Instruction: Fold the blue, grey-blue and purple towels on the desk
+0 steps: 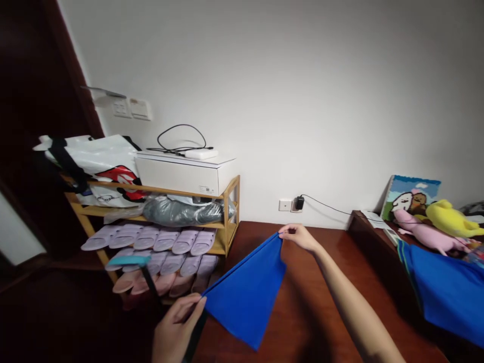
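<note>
A plain blue cloth (249,295) hangs between my two hands, its upper edge pulled straight and slanting up to the right. Lower down, my left hand (177,322) pinches one corner between thumb and fingers. My right hand (298,236) is higher and farther off, pinching the opposite corner. The free part of the cloth drops to a point over a reddish-brown wooden surface (317,302). Whether the cloth's lower tip touches that wood, I cannot tell.
Left stands a wooden rack (231,217) with several lilac slippers (181,241), a white box (177,171) and a bag (102,156). A teal-topped handle (128,260) rises before it. On the right ledge are plush toys (427,234) and another blue cloth (449,292).
</note>
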A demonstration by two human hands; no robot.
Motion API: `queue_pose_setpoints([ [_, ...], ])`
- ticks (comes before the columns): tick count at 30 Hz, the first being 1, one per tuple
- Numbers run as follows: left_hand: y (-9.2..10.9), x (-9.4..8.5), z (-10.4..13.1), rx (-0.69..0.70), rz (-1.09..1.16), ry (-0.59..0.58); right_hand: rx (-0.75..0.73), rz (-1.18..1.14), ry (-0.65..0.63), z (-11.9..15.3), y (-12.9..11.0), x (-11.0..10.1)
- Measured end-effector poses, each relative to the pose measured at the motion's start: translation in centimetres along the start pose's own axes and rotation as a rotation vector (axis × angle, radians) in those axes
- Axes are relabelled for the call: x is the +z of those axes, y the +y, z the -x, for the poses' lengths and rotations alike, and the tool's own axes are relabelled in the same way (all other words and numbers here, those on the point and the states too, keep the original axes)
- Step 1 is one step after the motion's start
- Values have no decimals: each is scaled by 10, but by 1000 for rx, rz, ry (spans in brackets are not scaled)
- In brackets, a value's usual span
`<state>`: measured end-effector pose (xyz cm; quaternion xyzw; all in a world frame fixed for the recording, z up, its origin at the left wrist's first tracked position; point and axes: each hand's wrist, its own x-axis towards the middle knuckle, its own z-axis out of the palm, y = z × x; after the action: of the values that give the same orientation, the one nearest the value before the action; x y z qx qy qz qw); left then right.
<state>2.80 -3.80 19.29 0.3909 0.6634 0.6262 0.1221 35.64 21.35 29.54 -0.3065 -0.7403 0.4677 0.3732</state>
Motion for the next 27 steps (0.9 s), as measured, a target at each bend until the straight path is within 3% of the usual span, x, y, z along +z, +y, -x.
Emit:
queue_pose_setpoints([
  [3,51,5,-20,64,148,-76,-48,9,87,48,-40,-39],
  [7,122,18,-34,203,250,-116,-136,27,250,102,-80,-71],
  [10,169,32,-38,267,294,-130,-206,39,399,132,-99,-89],
  [13,201,48,-41,274,290,-191,-226,63,500,156,-107,-103],
  [16,215,66,-43,258,303,-262,-207,71,584,178,-108,-112],
  [20,213,83,-33,242,331,-312,-169,99,631,212,-104,-115],
  [24,201,76,-4,219,344,-351,-169,158,629,254,-97,-114],
  [27,187,63,16,195,305,-315,-188,172,622,283,-88,-114],
])
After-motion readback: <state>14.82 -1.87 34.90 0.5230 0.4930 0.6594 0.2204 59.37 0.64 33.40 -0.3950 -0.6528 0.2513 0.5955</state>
